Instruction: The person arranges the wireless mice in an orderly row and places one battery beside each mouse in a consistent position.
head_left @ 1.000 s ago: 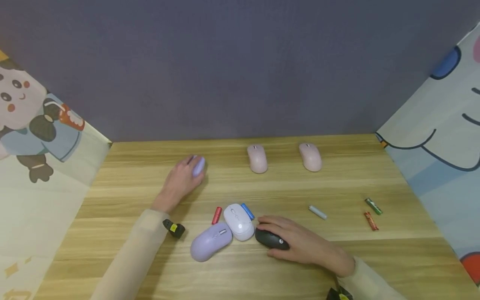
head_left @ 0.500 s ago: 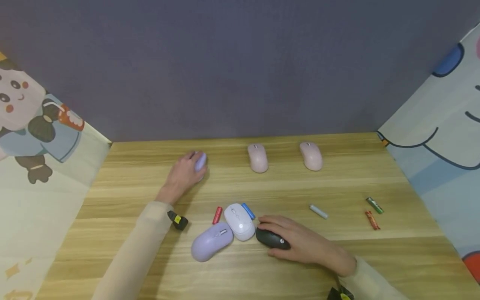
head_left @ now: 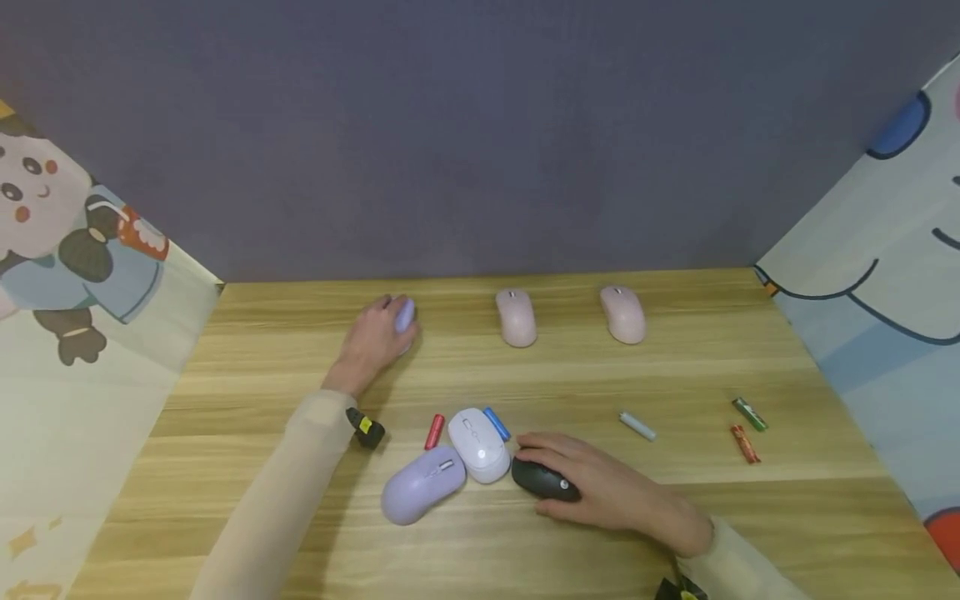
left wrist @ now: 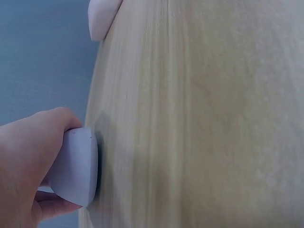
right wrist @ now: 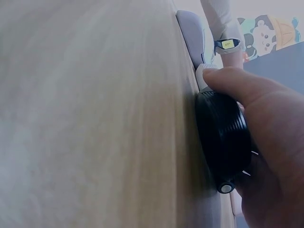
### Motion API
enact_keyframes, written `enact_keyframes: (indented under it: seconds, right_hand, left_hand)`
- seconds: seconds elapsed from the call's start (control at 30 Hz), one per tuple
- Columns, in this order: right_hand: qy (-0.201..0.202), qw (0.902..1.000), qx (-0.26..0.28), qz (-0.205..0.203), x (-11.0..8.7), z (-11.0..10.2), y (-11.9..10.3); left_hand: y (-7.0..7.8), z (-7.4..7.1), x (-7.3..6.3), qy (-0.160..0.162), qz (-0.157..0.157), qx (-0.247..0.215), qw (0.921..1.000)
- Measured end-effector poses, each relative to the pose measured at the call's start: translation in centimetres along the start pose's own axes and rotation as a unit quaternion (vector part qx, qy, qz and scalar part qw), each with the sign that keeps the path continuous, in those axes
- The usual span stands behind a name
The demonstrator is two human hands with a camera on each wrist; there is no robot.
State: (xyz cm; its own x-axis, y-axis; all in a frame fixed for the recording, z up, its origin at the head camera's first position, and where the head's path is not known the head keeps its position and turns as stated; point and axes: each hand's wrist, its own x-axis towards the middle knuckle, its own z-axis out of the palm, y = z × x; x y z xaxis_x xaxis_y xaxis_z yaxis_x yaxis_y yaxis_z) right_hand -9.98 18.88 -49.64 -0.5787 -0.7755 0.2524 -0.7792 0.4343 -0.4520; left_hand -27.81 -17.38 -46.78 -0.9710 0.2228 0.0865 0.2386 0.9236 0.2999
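Note:
At the back left of the wooden table, my left hand (head_left: 372, 337) grips a small lavender computer mouse (head_left: 405, 316). The left wrist view has the thumb and fingers on either side of that mouse (left wrist: 76, 166), low over the tabletop. My right hand (head_left: 600, 487) holds a black mouse (head_left: 542, 482) on the table near the front; its fingers hide part of it. Just left of the black one lies a white mouse (head_left: 478, 446). A second lavender mouse (head_left: 422, 486) sits at an angle against the white one.
Two pink mice, one nearer the middle (head_left: 516, 318) and a right-hand one (head_left: 622, 315), stand along the back. Loose batteries lie about: red (head_left: 435, 432), blue (head_left: 497, 423), pale grey (head_left: 637, 425), green (head_left: 750, 413) and orange-red (head_left: 745, 444). A dark panel (head_left: 480, 142) rises behind the table.
My left hand has shifted a little away from me and to the right with the lavender mouse. The right hand and the black mouse have stayed in place.

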Motion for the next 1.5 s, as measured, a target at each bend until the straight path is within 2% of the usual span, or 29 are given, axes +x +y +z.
enact_keyframes:
  seconds: [0.17,0.4,0.67,1.5]
  right_hand:
    - [0.004,1.0000,0.003,0.001,0.0,0.1,0.1]
    - [0.010,0.9999,0.003,-0.001,0.0,0.3,0.1]
    - [0.013,0.9999,0.003,-0.005,0.1,0.3,0.1]
    - [0.011,0.9999,0.000,0.000,0.1,0.3,0.1]
  left_hand:
    - [0.2,0.1,0.4,-0.019,-0.016,0.003,0.9997]
    - [0.4,0.2,0.8,-0.017,-0.027,-0.014,0.9994]
    - [0.4,0.3,0.9,-0.008,-0.019,-0.010,0.9997]
    - [0.5,0.5,1.1,-0.017,-0.022,0.008,0.9996]
